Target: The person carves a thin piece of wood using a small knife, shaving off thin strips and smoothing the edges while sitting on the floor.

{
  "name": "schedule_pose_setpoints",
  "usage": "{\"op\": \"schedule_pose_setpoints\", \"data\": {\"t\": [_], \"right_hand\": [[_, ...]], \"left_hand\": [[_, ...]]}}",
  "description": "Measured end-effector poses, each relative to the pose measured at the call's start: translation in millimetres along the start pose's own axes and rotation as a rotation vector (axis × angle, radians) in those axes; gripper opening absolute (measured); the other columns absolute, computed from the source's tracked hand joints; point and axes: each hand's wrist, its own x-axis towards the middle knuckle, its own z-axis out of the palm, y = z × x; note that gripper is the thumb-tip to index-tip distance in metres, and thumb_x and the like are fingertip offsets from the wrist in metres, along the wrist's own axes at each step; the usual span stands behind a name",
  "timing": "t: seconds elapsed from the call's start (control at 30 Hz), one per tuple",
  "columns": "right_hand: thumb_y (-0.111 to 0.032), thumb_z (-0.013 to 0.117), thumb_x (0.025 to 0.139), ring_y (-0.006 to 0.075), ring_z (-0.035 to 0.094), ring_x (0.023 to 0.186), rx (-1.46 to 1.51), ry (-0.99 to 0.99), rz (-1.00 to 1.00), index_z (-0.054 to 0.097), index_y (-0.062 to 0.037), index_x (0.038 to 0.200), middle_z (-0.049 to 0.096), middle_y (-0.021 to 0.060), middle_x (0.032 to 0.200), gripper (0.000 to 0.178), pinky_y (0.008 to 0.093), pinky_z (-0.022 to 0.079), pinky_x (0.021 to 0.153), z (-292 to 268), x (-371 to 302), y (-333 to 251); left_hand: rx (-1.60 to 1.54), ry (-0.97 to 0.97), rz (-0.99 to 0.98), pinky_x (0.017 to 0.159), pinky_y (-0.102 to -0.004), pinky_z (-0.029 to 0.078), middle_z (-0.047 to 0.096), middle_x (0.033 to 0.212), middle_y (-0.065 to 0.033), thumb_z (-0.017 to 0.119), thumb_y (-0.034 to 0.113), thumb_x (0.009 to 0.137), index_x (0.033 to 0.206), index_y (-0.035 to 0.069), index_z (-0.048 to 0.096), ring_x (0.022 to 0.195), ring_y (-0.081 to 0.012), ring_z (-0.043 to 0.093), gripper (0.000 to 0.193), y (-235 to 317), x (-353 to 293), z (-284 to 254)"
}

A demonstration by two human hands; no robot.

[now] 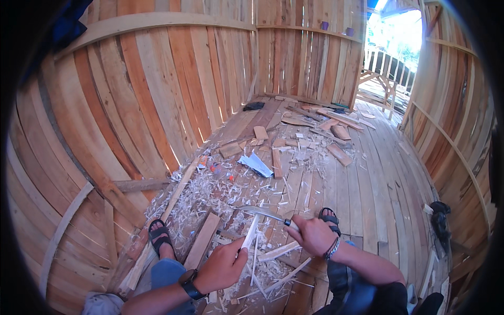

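Observation:
My left hand (221, 266), with a dark watch on its wrist, is closed around the lower end of a thin, pale wooden strip (251, 231) that points up and away from me. My right hand (315, 236), wearing a bracelet, grips the handle of a knife with a long, slightly curved blade (265, 211). The blade reaches leftward across the upper end of the strip; whether its edge touches the wood I cannot tell. Beneath my hands lie long pale sticks (279, 251) and curled wood shavings (197, 192). A brown board (202, 240) rests beside my left hand.
Offcuts and planks (341, 119) are heaped farther ahead, with a crumpled silvery-blue sheet (256, 164) nearer. Plank walls (173, 79) rise at left and ahead. A bright doorway (391, 58) opens at far right. A black bag (440, 220) lies by the right wall. My sandalled feet flank the shavings.

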Motion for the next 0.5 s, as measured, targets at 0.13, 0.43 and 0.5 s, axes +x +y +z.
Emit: {"op": "schedule_pose_setpoints", "data": {"t": [0.13,0.43,0.5], "right_hand": [[-0.042,0.05,0.095,0.0439,0.062,0.062,0.039,-0.004,-0.036,0.051,-0.0039,0.095,0.059,0.0224,0.06,0.038,0.052,0.051,0.056,2,-7,-9],[-0.037,0.049,0.097,0.0416,0.062,0.061,0.062,0.006,-0.042,0.049,-0.0033,0.096,0.06,0.0225,0.062,0.034,0.052,0.048,0.057,4,-5,-4],[-0.037,0.049,0.097,0.0424,0.061,0.06,0.082,-0.022,0.051,0.049,-0.0035,0.094,0.059,0.0222,0.061,0.034,0.0514,0.048,0.057,2,1,3]], "left_hand": [[0.031,-0.022,-0.004,0.057,-0.049,0.04,0.054,0.065,-0.0257,0.047,0.012,0.092,0.102,-0.004,0.054,0.062,-0.0436,0.056,0.02,1,-2,1],[0.088,-0.022,-0.007,0.057,-0.0489,0.04,0.055,0.066,-0.0255,0.046,0.013,0.093,0.105,-0.004,0.054,0.062,-0.0426,0.057,0.022,4,-1,0],[0.038,-0.045,-0.039,0.056,-0.0484,0.04,0.054,0.064,-0.0246,0.046,0.013,0.093,0.105,-0.004,0.054,0.061,-0.0421,0.057,0.023,2,-2,1]]}}
